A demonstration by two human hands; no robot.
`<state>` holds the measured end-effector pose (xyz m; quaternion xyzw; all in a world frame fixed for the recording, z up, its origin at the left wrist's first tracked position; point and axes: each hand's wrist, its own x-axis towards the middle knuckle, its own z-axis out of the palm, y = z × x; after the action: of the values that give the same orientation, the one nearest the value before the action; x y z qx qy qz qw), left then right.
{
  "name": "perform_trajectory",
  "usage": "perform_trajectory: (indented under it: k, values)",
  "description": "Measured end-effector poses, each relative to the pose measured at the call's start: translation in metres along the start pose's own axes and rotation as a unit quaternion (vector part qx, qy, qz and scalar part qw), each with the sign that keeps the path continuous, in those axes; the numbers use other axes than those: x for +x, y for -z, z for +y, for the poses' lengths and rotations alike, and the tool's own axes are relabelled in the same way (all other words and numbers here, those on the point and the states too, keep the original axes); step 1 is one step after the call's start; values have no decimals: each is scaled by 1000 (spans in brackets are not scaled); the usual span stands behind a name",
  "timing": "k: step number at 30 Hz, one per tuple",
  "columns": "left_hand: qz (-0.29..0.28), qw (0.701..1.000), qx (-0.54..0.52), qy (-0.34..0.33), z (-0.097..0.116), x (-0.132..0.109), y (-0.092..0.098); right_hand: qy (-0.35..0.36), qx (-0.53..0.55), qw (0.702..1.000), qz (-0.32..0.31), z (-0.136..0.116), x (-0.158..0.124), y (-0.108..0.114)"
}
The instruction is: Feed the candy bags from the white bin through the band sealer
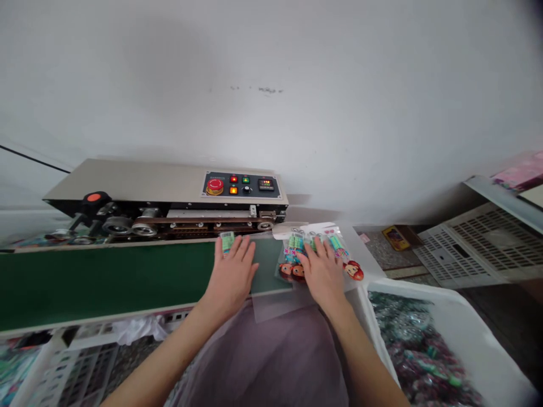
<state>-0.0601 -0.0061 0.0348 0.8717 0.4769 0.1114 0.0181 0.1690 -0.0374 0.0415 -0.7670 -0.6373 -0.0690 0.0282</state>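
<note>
My left hand (232, 274) lies flat, fingers stretched out, over a small green packet with a barcode (227, 239); its lower part is hidden under the hand. Beneath is the green conveyor belt (127, 280) of a band sealing machine (165, 181). To the right, my right hand (326, 276) rests with spread fingers on several clear plastic packets (294, 244) with green contents and printed cartoon faces. A clear plastic sheet or bag (275, 305) hangs over the belt's front edge between my hands.
The control panel (241, 185) with lit buttons faces me. A white foam box (470, 316) full of wrapped items stands at lower right. Farther right are a pale plastic crate (458, 249) and a small yellow box (395, 238). Another crate (85, 367) sits below the belt.
</note>
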Motion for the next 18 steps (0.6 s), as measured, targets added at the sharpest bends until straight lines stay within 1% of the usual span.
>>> perform_trajectory:
  k: [2,4,5,6,8,11,13,16,18]
  values:
    - [-13,997,-23,-73,12,15,-2,-10,-23,1000,-3,7,0,1]
    - [-23,986,-42,-161,27,32,-12,10,-34,999,-3,11,-1,-1]
    - [-22,982,-47,-181,33,39,-18,25,-37,999,-2,13,-2,-3]
    - [-20,981,-47,-186,39,44,-25,36,-39,999,-1,14,-3,-5]
    - [-11,984,-39,-173,45,49,-38,41,-46,998,1,16,-5,-8]
    - [5,987,-16,-157,46,43,-48,21,-54,998,18,17,-6,-10]
    - [15,988,-3,-152,44,37,-48,39,-46,998,27,14,-5,-11]
    - [14,990,11,-143,42,29,-44,90,-27,995,17,8,-6,-12]
    - [10,991,18,-131,42,26,-40,82,-28,996,14,6,-8,-13]
